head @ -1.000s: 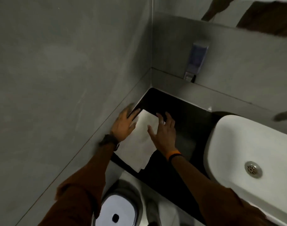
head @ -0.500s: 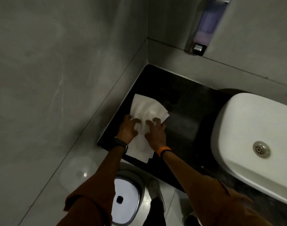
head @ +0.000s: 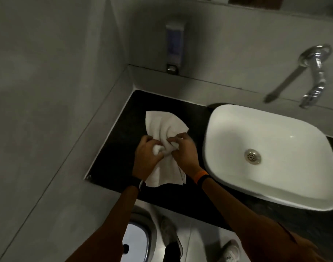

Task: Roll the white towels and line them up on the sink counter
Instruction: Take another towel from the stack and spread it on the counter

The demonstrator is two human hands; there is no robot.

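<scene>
One white towel point(head: 164, 123) lies on the black sink counter point(head: 114, 148), left of the basin. My left hand point(head: 145, 157) and my right hand point(head: 184, 151) both pinch its bunched middle, fingers curled into the cloth. The far part fans out flat toward the back wall. The near part hangs loose between my wrists at the counter's front. No other towel is in view.
A white basin point(head: 265, 133) with a metal drain sits on the counter to the right. A chrome tap point(head: 316, 72) and a soap dispenser point(head: 174, 48) are on the back wall. Grey tiled wall closes the left side. A lidded bin point(head: 137, 241) stands on the floor below.
My hands came back from the flat towel's far end to its middle and gathered the cloth into a bunch. The camera tilted, bringing the tap and whole basin into view.
</scene>
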